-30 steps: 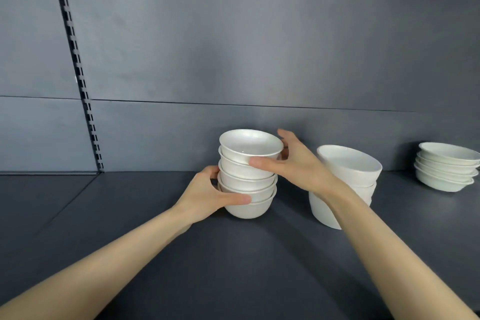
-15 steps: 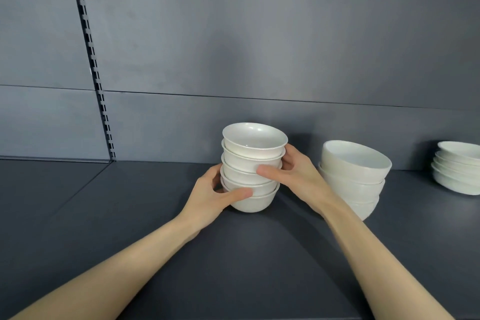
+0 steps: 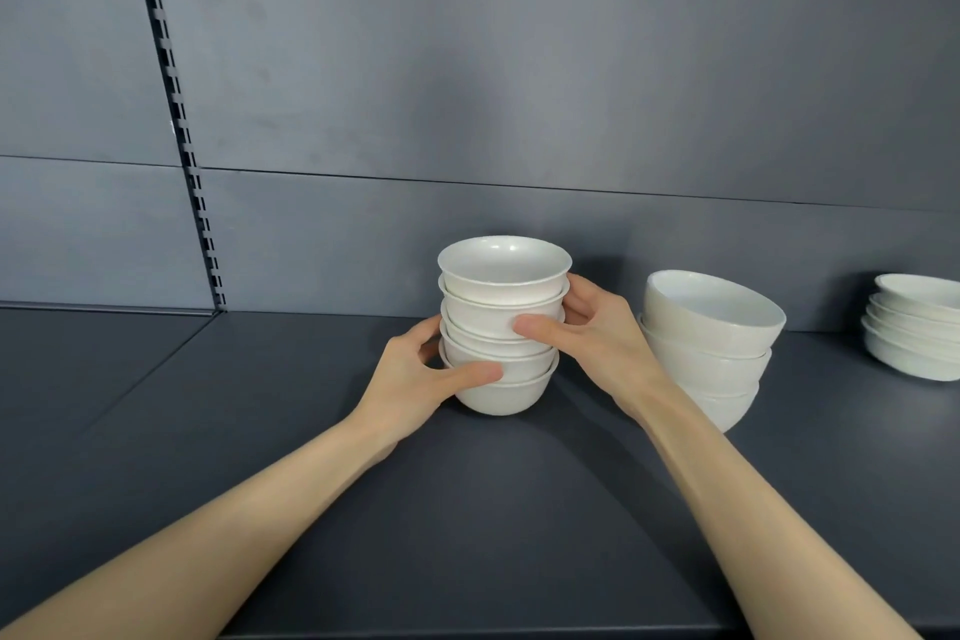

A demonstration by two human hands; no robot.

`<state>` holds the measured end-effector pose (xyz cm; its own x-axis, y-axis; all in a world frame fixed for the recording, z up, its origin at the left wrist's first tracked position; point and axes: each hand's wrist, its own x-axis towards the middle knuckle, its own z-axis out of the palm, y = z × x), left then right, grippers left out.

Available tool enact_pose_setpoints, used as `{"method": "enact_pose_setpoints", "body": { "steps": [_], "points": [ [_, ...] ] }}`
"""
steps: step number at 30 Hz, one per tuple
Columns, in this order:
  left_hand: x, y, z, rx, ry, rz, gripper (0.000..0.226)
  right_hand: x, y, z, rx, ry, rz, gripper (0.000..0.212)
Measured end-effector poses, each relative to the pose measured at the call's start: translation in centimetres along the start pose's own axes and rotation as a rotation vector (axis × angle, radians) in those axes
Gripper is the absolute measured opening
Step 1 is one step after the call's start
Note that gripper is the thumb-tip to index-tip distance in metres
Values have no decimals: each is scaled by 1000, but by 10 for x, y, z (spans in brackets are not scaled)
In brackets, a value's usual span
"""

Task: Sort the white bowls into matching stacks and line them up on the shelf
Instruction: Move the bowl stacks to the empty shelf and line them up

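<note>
A stack of several small white bowls (image 3: 501, 286) stands upright on the dark grey shelf (image 3: 260, 405), near its middle. My left hand (image 3: 415, 379) grips the stack low on its left side, thumb across the front of the lower bowls. My right hand (image 3: 587, 333) grips it higher on the right side, thumb over the front of the middle bowls. To the right stands a stack of three larger white bowls (image 3: 711, 343), its top bowl tilted. At the far right sits a low stack of shallow white bowls (image 3: 914, 327), partly cut off by the frame edge.
The dark back wall (image 3: 519, 94) rises right behind the stacks. A slotted vertical rail (image 3: 179, 120) runs down the wall at the left, where a seam splits the shelf surface. The shelf's front edge lies at the bottom of the view.
The stack of small bowls went from slightly raised and leaning to standing level on the shelf. My right hand slid from the top rim down to the middle bowls.
</note>
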<state>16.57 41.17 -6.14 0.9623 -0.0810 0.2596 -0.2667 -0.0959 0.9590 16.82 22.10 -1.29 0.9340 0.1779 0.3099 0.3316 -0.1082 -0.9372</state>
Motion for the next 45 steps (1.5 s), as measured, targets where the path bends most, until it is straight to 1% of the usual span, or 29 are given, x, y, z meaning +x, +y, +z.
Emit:
{"method": "enact_pose_setpoints", "body": {
  "steps": [7, 13, 15, 19, 24, 30, 34, 40, 45],
  "points": [
    [-1, -1, 0, 8, -15, 18, 52, 0, 0, -2, -13, -17, 15, 55],
    [-1, 1, -2, 2, -47, 35, 68, 0, 0, -4, -17, -19, -1, 54],
    [-1, 2, -2, -23, -45, 51, 69, 1, -1, -5, -18, 0, -10, 54],
    [0, 4, -1, -46, -44, 82, 63, 0, -1, -6, -5, 2, -11, 50],
    [-1, 4, 0, -17, -45, 123, 59, -1, 1, -7, 38, 16, -6, 50],
    [-2, 8, 3, -5, -22, 158, 58, 0, 4, -8, 33, 42, 4, 50],
    [-1, 5, 2, -7, -14, 154, 50, 0, 3, -7, 26, 41, 22, 52],
    [-1, 1, 2, -25, -26, 113, 53, 0, 0, -5, 45, 20, 3, 53],
    [-3, 2, 2, -28, -32, 119, 50, 2, 2, -4, 63, 36, -37, 44]
  ]
}}
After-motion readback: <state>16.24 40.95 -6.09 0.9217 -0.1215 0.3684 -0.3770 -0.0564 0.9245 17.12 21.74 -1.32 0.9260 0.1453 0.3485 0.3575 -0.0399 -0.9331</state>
